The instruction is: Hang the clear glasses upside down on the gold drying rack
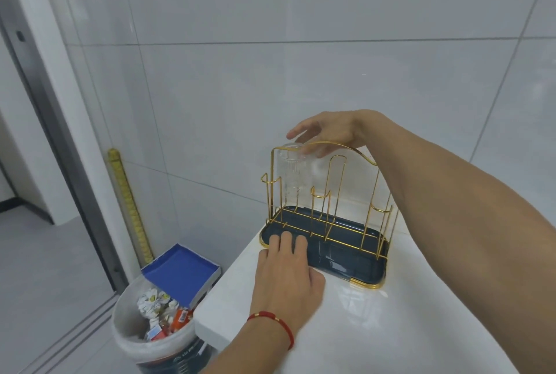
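Observation:
A gold wire drying rack stands on a dark blue tray at the back of a white counter. One clear ribbed glass hangs upside down on the rack's rear left prong. My right hand is above the rack's arched handle, fingers spread, fingertips at the glass's upturned base. My left hand lies flat on the tray's front left corner, fingers resting on the blue surface. A red cord bracelet is on that wrist. The other prongs of the rack carry nothing.
The white counter ends at a left edge just beside the tray. Below it stands a white bin full of rubbish with a blue box lid on top. Grey wall tiles rise close behind the rack. A door frame is at far left.

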{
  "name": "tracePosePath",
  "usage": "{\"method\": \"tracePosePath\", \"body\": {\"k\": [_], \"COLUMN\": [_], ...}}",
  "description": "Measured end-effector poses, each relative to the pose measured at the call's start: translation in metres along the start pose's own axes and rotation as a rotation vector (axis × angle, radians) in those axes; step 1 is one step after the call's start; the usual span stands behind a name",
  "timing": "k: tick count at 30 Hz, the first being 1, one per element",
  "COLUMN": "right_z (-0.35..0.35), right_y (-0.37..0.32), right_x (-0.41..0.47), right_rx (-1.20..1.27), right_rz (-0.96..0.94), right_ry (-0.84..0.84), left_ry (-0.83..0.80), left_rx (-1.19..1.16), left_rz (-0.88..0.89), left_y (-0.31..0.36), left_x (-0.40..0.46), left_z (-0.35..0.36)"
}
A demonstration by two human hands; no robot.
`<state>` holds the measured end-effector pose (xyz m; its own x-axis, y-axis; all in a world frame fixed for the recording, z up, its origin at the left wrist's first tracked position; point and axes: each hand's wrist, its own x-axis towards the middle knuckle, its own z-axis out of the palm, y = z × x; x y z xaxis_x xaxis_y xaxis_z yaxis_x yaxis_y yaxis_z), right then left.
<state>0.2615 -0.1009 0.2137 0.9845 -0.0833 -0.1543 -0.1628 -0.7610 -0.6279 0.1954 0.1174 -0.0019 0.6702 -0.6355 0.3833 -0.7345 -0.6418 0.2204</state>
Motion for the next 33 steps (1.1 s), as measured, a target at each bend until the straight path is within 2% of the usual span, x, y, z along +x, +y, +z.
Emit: {"method": "tracePosePath", "body": {"k": [3,6,8,10,16,18,20,23,27,29,33], "right_z": [0.0,0.008,0.028,0.06,0.166,0.177,0.177,0.174,0.164,0.156,0.142], "right_y": [0.003,0.009,0.018,0.038,0.142,0.17,0.188,0.204,0.221,0.231,0.249], "right_x": [-0.033,-0.088,-0.134,-0.184,-0.326,-0.361,-0.387,-0.409,-0.423,-0.427,-0.427], "right_rx": [0.119,0.227,0.153,0.064,-0.22,-0.282,-0.311,-0.183,-0.027,-0.014,0.056], "right_rz": [-0.065,-0.198,-0.249,-0.235,0.093,0.19,0.319,0.548,0.709,0.732,0.797], "right_ry": [0.274,0.627,0.878,1.047,1.134,1.248,1.435,1.726,1.946,1.997,1.968], "left_ry": [0.009,0.03,0.056,0.083,0.077,0.069,0.056,0.043,0.01,-0.031,-0.035], "left_rx": [-0.013,-0.042,-0.056,-0.061,-0.141,-0.238,-0.345,-0.387,-0.377,-0.372,-0.441], "left_rz": [-0.004,-0.009,0.018,0.067,0.256,0.262,0.288,0.463,0.599,0.594,0.56], "left_y": [0.0,0.0,0.002,0.005,0.02,0.05,0.098,0.172,0.227,0.23,0.223], "left_x": [-0.001,-0.002,-0.002,-0.006,-0.021,-0.026,-0.034,-0.046,-0.056,-0.055,-0.053], "left_z": [-0.001,-0.005,-0.01,-0.015,-0.027,-0.023,-0.017,-0.002,0.018,0.024,0.028]}}
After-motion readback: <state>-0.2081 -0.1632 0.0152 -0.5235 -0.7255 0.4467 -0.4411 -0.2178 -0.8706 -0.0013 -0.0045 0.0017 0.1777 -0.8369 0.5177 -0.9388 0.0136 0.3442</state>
